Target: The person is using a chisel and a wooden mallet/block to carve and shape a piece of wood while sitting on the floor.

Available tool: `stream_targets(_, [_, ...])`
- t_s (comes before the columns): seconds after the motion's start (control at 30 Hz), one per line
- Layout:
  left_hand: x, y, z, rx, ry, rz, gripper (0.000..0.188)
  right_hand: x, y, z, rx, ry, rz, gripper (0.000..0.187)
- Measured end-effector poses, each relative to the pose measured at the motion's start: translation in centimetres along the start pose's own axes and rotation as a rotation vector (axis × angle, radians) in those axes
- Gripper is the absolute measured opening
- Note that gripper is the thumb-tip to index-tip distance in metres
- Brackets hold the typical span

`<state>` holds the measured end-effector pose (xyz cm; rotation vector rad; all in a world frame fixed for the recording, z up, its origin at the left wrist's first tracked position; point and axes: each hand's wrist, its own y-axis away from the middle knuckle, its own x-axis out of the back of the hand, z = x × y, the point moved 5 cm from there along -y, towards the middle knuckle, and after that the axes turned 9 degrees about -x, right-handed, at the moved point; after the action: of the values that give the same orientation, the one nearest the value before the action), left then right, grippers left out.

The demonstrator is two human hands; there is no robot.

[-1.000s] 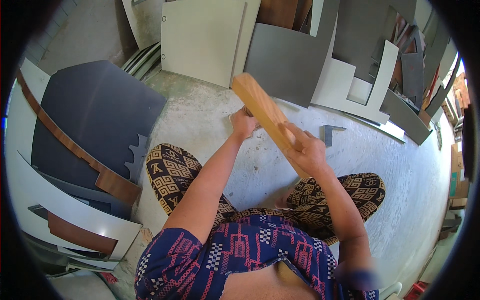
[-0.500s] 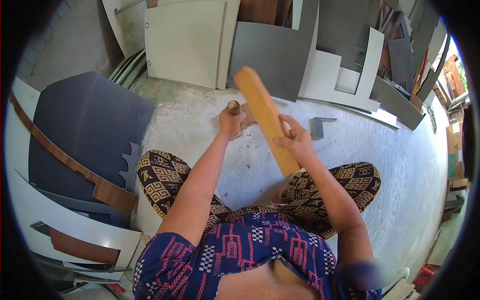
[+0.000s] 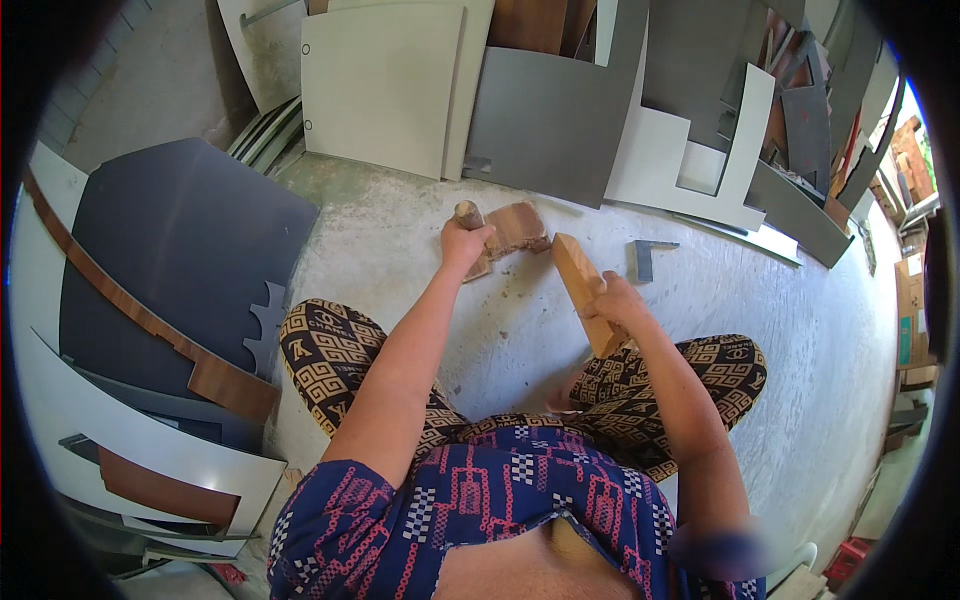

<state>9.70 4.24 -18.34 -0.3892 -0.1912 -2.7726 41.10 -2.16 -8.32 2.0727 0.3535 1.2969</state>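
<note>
My left hand is closed round an upright, round wooden handle; only its top end shows above the fist, and whatever tool is below is hidden. Beside that fist, on the floor, lies a brown wooden board piece with a ragged near edge. A smaller part of brown wood shows just under the fist. My right hand grips a thick yellow wooden bar near its lower end. The bar's far end points toward the board's right edge; whether it touches the floor I cannot tell.
A dark metal try square lies on the concrete floor to the right. Grey and white panels lean along the back. Dark sheets and a long brown strip stand at the left. Offcuts are piled at the far right.
The yellow bar has come down and toward me in my right hand, its far end dropping and uncovering the brown board. My left hand stays closed on the handle in nearly the same place.
</note>
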Motion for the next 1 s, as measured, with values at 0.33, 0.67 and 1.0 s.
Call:
stream_targets(0.33, [1.0,1.5,3.2,-0.029,-0.155,0.002,0.041,-0.6,-1.6,2.2,-0.201,0.093,-0.111,0.057])
stream_targets(0.67, [0.5,1.7,1.8,-0.063,-0.062,0.010,0.039,-0.3,-0.7,1.3,-0.119,0.239,0.032,0.058])
stream_targets(1.0, [1.2,1.0,1.0,-0.067,0.012,0.021,0.036,-0.1,-0.4,0.4,-0.103,0.268,-0.006,0.055])
